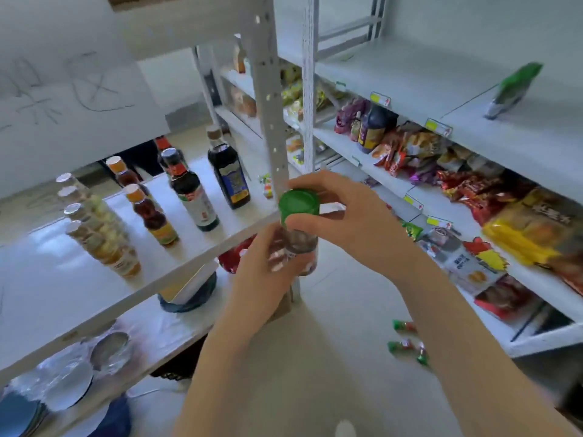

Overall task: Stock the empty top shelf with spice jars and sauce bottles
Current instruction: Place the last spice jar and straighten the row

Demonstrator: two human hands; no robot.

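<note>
I hold a clear spice jar (301,247) with a green lid (298,205) in front of the shelf's front edge. My left hand (262,272) grips its glass body from below. My right hand (344,212) wraps around the lid from the right. The white top shelf (44,279) at left carries a row of several silver-lidded spice jars (101,234), two orange-capped sauce bottles (151,216) and several dark sauce bottles (195,193), with the tallest dark bottle (228,175) at the right end.
A perforated metal upright (271,99) stands just behind the held jar. The right-hand shelving (419,89) holds snack bags, and a green packet (514,89) lies on its upper board. Lower left shelf has foil-wrapped plates (63,373). Small wrapped candies (407,342) lie on the floor.
</note>
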